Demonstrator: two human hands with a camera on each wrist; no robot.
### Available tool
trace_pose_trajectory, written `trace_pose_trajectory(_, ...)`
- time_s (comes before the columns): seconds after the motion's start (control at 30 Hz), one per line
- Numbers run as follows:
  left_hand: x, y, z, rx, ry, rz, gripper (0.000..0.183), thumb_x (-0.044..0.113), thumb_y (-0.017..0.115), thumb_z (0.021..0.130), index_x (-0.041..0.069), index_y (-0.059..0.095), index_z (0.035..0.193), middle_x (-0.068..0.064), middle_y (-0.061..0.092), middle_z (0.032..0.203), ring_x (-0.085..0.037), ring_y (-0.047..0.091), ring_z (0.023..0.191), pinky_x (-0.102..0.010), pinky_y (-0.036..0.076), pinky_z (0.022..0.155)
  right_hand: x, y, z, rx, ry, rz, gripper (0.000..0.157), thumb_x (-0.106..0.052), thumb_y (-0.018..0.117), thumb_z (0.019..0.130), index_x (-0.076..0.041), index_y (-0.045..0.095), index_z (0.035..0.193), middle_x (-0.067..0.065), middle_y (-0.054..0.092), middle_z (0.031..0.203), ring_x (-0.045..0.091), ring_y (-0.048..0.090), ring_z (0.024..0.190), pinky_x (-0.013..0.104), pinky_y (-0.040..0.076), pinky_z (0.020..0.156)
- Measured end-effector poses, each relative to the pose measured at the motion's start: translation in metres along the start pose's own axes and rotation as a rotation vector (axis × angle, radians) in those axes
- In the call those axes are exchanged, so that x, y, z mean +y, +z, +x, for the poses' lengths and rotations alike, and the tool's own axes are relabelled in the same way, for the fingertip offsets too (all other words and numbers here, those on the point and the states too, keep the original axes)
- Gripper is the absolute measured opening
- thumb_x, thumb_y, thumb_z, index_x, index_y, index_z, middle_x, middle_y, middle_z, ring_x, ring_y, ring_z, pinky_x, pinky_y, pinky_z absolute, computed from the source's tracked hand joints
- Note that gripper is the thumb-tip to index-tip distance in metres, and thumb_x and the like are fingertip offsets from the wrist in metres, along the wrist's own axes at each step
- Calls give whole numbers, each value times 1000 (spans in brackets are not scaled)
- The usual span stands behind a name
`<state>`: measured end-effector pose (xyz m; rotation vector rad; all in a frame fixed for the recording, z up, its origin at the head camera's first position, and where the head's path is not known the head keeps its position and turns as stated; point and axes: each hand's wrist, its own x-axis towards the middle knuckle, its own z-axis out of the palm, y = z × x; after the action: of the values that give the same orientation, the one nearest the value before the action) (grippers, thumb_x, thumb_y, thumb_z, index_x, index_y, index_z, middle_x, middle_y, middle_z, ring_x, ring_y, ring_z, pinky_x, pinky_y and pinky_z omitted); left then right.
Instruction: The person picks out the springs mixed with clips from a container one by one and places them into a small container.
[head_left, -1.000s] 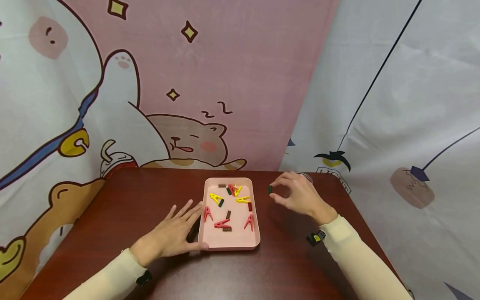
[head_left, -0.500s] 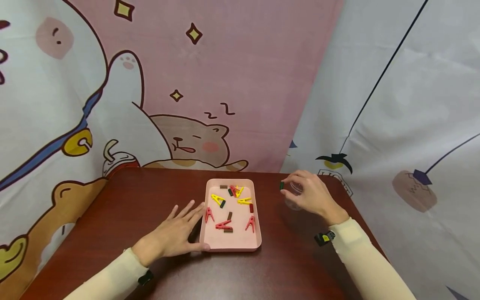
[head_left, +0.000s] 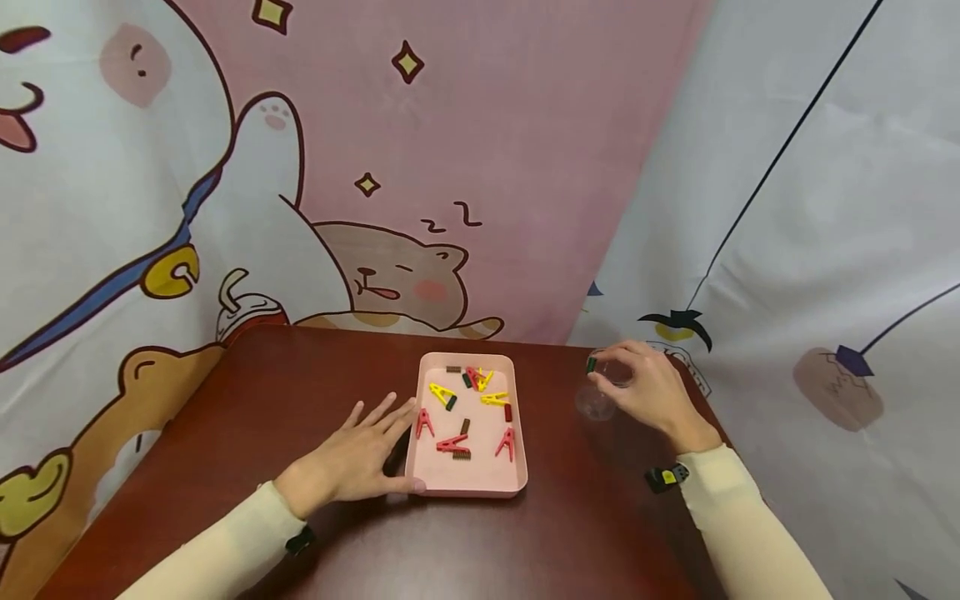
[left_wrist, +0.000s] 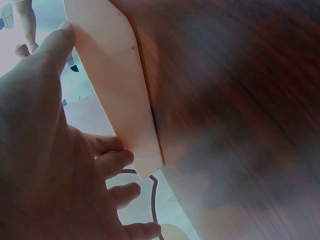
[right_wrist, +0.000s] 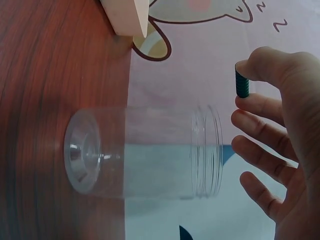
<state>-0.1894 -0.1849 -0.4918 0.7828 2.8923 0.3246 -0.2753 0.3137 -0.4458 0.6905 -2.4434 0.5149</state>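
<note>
At the frame's right, a green spring [right_wrist: 242, 85] is pinched by the right hand [head_left: 652, 390] near a clear jar [right_wrist: 157, 152]; the pink tray [head_left: 468, 478] is touched, maybe steadied, by the spread left hand [head_left: 358, 454].

Head: green spring [head_left: 592, 365] too small to resolve coils; jar [head_left: 594, 405] part-hidden behind right hand [head_left: 652, 392]; left sleeve [head_left: 225, 546] cut off at 8 o'clock, right sleeve [head_left: 746, 517] at 4. Both wrist views: tray [left_wrist: 112, 70] cut off at 11, inside hidden.
</note>
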Motion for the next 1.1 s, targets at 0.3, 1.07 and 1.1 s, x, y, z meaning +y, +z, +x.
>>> trace_pose_trajectory(0.3,1,-4,0,-11,-2,-13,124,89,71,97,9,34,184,-10,35,193,-46,23,182,-85,22,139,14,-8,-5,4,75,-9,30,-21,98,94,-7,89,119,11,85,119,34,78,99,51,61,81)
trace_pose_trajectory(1.07,1,-1,0,-7,-3,-18,125,91,69,97,10,33,185,-10,34,193,-45,23,183,-85,21,139,34,-7,-7,-20,203,58,31,-25,95,99,-6,89,123,13,82,122,45,77,119,69,58,103)
trace_pose_trajectory(1.1,1,-1,0,-9,-5,-18,125,91,69,97,10,33,185,-9,34,193,-45,22,183,-85,21,139,34,-7,-7,-21,208,65,31,-25,95,99,-6,89,123,14,81,123,45,77,120,68,57,104)
